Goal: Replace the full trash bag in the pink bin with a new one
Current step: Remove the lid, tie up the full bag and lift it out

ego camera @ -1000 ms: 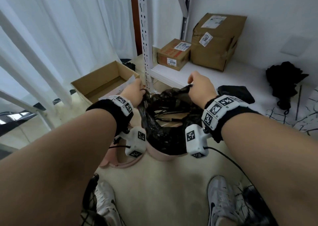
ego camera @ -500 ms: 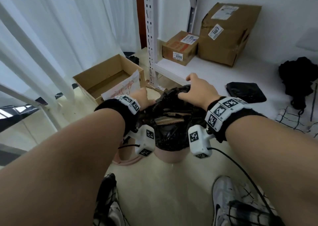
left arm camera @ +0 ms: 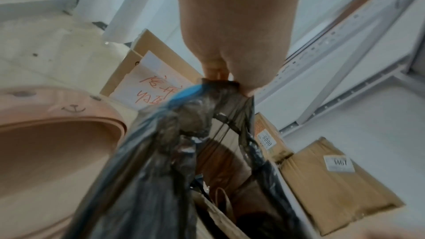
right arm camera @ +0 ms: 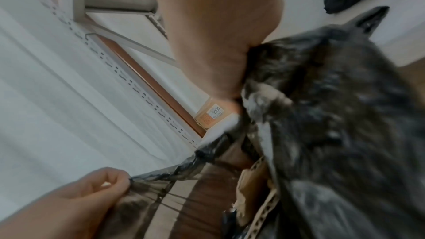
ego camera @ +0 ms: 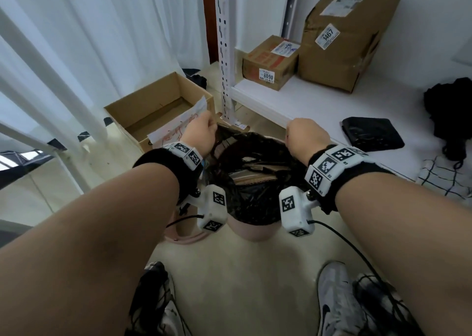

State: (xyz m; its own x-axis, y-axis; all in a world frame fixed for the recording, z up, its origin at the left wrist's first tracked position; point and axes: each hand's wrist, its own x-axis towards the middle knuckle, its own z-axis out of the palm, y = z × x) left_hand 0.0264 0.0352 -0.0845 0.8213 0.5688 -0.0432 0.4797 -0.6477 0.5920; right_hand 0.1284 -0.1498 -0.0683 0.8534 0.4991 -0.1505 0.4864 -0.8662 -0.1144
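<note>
A pink bin (ego camera: pixel 252 229) stands on the floor between my arms, lined with a full black trash bag (ego camera: pixel 251 202) holding cardboard and paper scraps. My left hand (ego camera: pixel 201 131) pinches the bag's left edge (left arm camera: pixel 218 86) and holds it up. At the right edge my right hand (ego camera: pixel 304 137) grips a bunch of the black plastic (right arm camera: pixel 276 72). The bag's mouth is stretched wide between both hands. A folded black bag (ego camera: pixel 371 136) lies on the white shelf to the right.
A pink lid (ego camera: pixel 182 233) lies on the floor left of the bin, also seen as the pink lid (left arm camera: pixel 57 134). An open cardboard box (ego camera: pixel 155 108) sits at the left. Two sealed boxes (ego camera: pixel 342 36) stand on the low white shelf (ego camera: pixel 306 100). My shoes (ego camera: pixel 334 300) are just before the bin.
Both hands have moved apart and upward from the middle of the bag, pulling its edges out to the sides so the mouth is open wide.
</note>
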